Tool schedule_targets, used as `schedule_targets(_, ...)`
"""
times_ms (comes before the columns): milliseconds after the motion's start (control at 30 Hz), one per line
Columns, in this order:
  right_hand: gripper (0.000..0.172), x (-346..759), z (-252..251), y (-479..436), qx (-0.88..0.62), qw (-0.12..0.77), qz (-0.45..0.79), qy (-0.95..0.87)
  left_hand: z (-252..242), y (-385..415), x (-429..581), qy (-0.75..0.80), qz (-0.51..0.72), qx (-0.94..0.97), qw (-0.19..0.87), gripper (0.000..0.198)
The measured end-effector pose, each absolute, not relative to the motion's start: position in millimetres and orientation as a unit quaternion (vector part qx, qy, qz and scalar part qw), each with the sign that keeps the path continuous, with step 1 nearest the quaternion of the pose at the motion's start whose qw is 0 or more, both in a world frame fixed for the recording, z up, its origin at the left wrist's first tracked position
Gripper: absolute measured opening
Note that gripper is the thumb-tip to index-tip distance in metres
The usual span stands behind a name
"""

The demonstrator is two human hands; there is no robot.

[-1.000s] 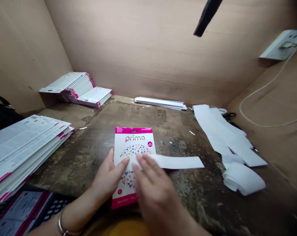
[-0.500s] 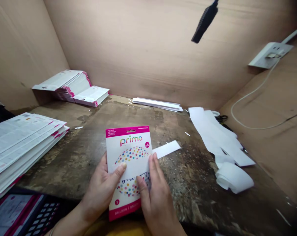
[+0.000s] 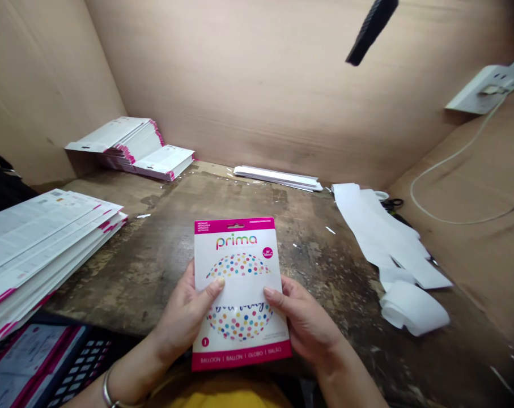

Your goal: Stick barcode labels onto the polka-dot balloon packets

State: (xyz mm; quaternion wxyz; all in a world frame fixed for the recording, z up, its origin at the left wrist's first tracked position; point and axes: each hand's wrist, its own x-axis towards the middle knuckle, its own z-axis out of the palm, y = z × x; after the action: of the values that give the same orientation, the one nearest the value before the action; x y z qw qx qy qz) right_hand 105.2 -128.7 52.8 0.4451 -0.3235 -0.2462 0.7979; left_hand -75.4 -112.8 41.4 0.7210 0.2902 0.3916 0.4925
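Observation:
A flat white balloon packet [image 3: 241, 351] with pink bands at top and bottom, dotted balloon print and "prima" lettering faces me near the front of the table. My left hand [image 3: 188, 309] grips its left edge, thumb on the front and fingers behind. On the right edge, my right hand [image 3: 305, 317] holds it in the same way. Across the middle of the print lies a plain white paper strip [image 3: 243, 290], covering part of the lettering, with both thumbs at its ends. Whatever is behind the packet is hidden.
Stacked packets stand at left [image 3: 35, 249] and at the back left [image 3: 141, 139]. A bundle of white strips [image 3: 277, 178] lies by the back wall. Long white paper [image 3: 376, 232] and a curled roll [image 3: 413, 311] lie right, near scissors [image 3: 393, 204]. A crate [image 3: 76, 368] sits below left.
The strip's loose end, which stuck out to the right of the packet, no longer shows. My right hand has moved from flat fingers on the front to gripping the right edge.

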Motion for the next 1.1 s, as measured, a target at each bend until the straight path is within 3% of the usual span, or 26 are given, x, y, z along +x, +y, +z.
schedule_targets(233,0.035,104.7,46.5,-128.0,-0.346,0.471,0.78,-0.224,44.6,-107.1,-84.4,0.367,0.475,0.309,0.738,0.058)
schedule_targets(400,0.042,108.7,43.3,-123.5,-0.365,0.523,0.747,-0.186,38.3,-107.6,-97.6,0.346,0.378,0.187,0.838,0.054)
schedule_targets(500,0.044,107.1,43.5,-121.7,-0.364,0.505,0.764,-0.173,36.0,-107.2,-92.9,0.328,0.379,0.156,0.851,0.036)
schedule_targets(667,0.043,102.6,34.3,-119.6,-0.392,0.488,0.763,-0.161,28.0,-99.6,-87.3,0.464,0.473,0.167,0.73,0.024)
schedule_targets(933,0.041,98.8,23.7,-113.2,-0.415,0.476,0.76,-0.156,16.0,-81.0,-104.8,0.584,0.451,0.411,0.535,0.023)
schedule_targets(1000,0.039,97.3,23.9,-112.0,-0.417,0.477,0.757,-0.158,18.4,-78.4,-104.5,0.597,0.443,0.498,0.447,0.02)
schedule_targets(1100,0.037,94.5,23.2,-110.7,-0.44,0.481,0.74,-0.167,21.9,-74.4,-98.8,0.57,0.377,0.694,0.228,0.02)
